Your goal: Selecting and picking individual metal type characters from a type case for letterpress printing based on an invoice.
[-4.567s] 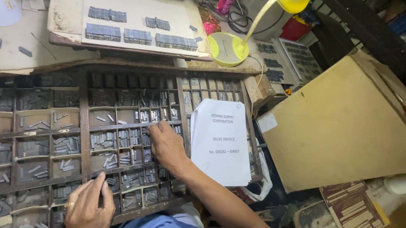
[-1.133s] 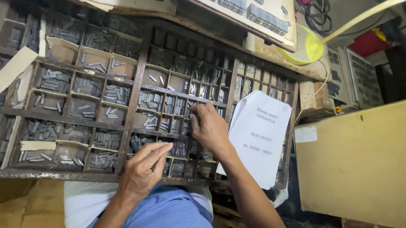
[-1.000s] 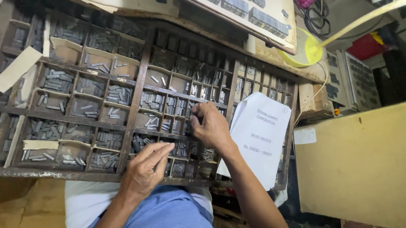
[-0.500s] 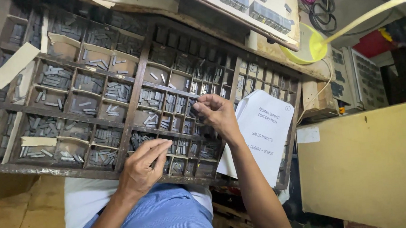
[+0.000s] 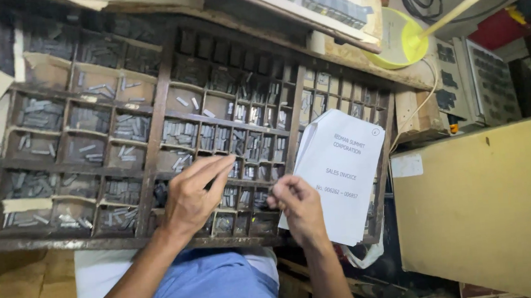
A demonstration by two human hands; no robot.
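Two hands over a wooden tray of little metal letters

The left hand point(image 5: 191, 198) lies flat, fingers straight, on the tray point(image 5: 152, 138). The right hand point(image 5: 297, 206) is curled, fingertips pinched; what it pinches is too small to tell. It sits just beside the white paper stack point(image 5: 342, 175) at the tray's right end.

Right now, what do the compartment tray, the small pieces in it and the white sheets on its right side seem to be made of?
The compartment tray looks like dark, worn wood: matte brown dividers with rubbed edges. The small pieces seem to be metal, dull grey with faint glints, though too small to be sure. The white sheets look like thin matte paper, printed and stacked in a sheaf.
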